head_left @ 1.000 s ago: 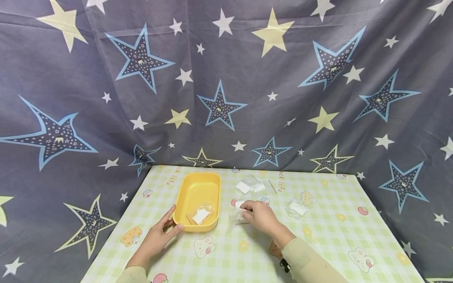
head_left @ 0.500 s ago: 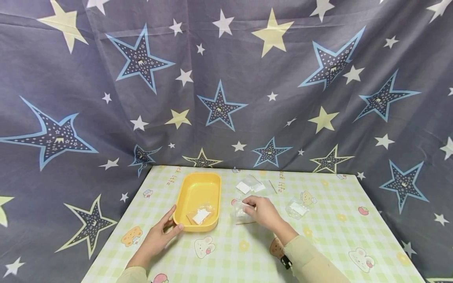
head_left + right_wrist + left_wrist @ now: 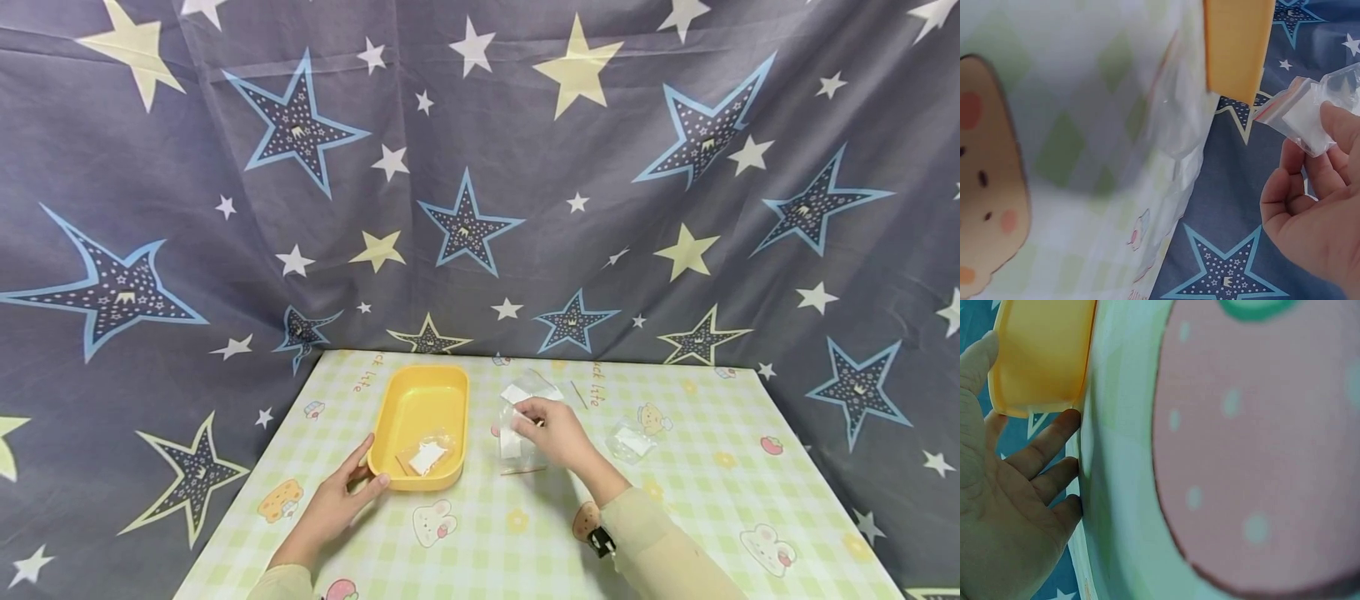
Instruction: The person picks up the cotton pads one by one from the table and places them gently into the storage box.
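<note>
In the head view my left hand (image 3: 343, 496) rests at the near left corner of a yellow tray (image 3: 462, 433). Its thumb and fingers touch either side of that corner and lie fairly straight. Inside the tray is a small clear bag with a white label (image 3: 427, 457) and something orange-brown. My right hand (image 3: 555, 429) pinches a clear zip bag (image 3: 512, 446) between thumb and fingers, right of the tray. The right wrist view shows this zip bag (image 3: 1304, 119) with a red seal line and a white piece in it.
Behind my right hand lie more clear bags (image 3: 531, 385) with white pieces, partly overlapping. Another clear bag (image 3: 632, 442) is to the right. The table (image 3: 690, 517) has a green checked cover with cartoon prints; a starry curtain (image 3: 480, 317) stands behind it.
My right hand has moved slightly away from me with the zip bag, whose white piece now shows more. The left hand and the tray stay where they were.
</note>
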Demonstrator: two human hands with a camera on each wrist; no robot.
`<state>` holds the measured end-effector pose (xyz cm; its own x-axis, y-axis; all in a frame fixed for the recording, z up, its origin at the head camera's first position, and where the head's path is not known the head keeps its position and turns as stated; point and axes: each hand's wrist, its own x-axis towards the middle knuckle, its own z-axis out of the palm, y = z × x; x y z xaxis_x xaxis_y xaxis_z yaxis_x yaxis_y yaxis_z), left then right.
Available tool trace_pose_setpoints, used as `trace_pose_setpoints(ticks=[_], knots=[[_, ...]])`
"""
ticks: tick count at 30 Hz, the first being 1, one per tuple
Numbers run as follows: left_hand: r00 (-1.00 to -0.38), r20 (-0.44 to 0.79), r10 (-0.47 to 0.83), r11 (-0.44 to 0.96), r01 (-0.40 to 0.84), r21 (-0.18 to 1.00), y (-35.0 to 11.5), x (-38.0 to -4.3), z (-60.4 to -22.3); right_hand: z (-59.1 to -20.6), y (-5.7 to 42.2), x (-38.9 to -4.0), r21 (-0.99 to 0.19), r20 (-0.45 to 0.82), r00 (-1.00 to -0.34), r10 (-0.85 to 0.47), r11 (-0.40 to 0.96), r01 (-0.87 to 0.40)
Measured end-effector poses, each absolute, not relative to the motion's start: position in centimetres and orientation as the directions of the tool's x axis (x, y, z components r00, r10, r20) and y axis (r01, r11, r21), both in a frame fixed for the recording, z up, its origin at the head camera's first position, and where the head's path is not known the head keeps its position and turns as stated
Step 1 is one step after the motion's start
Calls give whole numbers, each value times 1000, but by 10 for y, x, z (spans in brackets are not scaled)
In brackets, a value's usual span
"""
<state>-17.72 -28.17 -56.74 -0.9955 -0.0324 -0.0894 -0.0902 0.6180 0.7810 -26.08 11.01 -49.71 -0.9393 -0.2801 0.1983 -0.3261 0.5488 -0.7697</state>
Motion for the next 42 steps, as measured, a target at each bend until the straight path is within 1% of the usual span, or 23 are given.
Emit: trace_pose_setpoints(ticks=[11, 21, 33, 42], knots=[[-995, -92, -33, 613, -92, 785, -281, -177, -566, -482, 96, -267, -823, 223, -933, -284, 459, -336], [-996, -87, -34, 619, -89, 781, -282, -177, -569, -472, 79, -267, -860, 221, -921, -321, 382, -339], [-997, -76, -26, 631, -75, 772, -282, -178, -569, -465, 70, -271, -870, 208, -923, -323, 370, -326], [-997, -77, -28, 629, -78, 773, -283, -178, -570, -461, 66, -275, -842, 213, -925, -315, 421, -337]])
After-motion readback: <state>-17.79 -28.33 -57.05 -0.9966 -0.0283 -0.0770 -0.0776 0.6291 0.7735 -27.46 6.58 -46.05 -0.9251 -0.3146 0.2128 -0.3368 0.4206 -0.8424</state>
